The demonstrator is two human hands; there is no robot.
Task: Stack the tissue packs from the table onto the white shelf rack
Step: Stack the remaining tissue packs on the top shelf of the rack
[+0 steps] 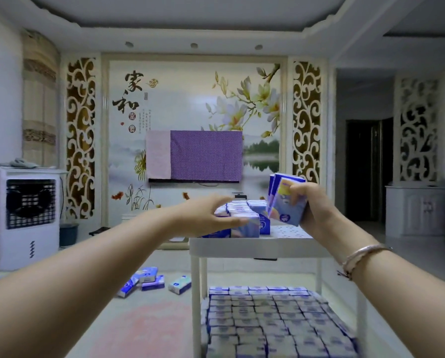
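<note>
Packs already fill the white shelf rack's lower tier, while the right hand clutches several tissue packs above its top, the left hand flat against the top-tier row, and strays lie on the floor.

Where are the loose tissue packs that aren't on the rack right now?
On the floor, lower left of the head view: loose tissue packs lie just left of the white shelf rack.

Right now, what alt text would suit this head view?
A person's right hand holds several blue tissue packs above a white shelf rack, while the left hand touches packs stacked on its top tier.
</note>
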